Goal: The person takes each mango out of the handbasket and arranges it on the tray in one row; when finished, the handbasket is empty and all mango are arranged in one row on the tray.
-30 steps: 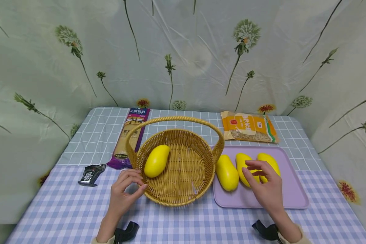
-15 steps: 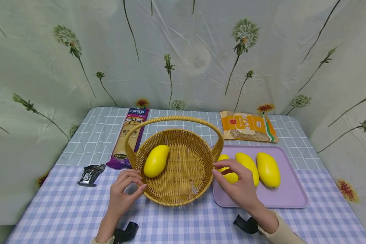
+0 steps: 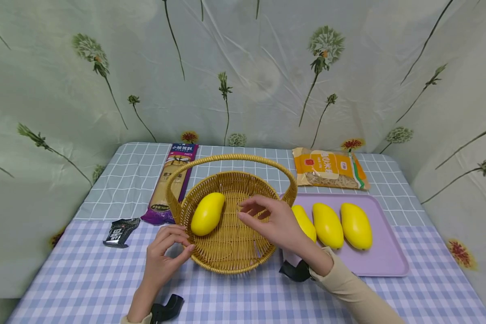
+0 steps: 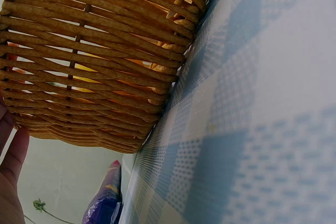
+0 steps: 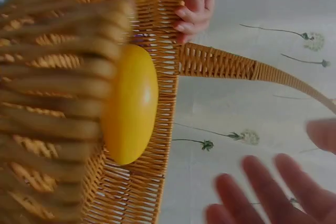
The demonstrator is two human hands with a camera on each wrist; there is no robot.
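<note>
A yellow mango (image 3: 208, 214) lies in the left part of a woven basket (image 3: 236, 271) with a tall arched handle. My left hand (image 3: 166, 252) pinches the basket's left rim; the right wrist view shows its fingertips (image 5: 186, 26) over that rim. Above the basket's right half is my right hand (image 3: 273, 222), fingers loosely bent and holding nothing. To the right, a lilac tray (image 3: 382, 256) bears three more mangoes: one (image 3: 304, 222) partly hidden by my right hand and wrist, a middle one (image 3: 328, 226), and a right one (image 3: 356, 226).
A purple pasta pack (image 3: 172, 184) lies behind the basket at the left, and a small black packet (image 3: 121, 232) in front of it. An orange noodle bag (image 3: 330, 168) lies behind the tray. A flowered curtain (image 3: 243, 76) hangs behind the checked tablecloth (image 3: 85, 279).
My right hand has moved left from above the tray mangoes, over the basket's right rim, to above its inside. The left hand, basket and mangoes have stayed put.
</note>
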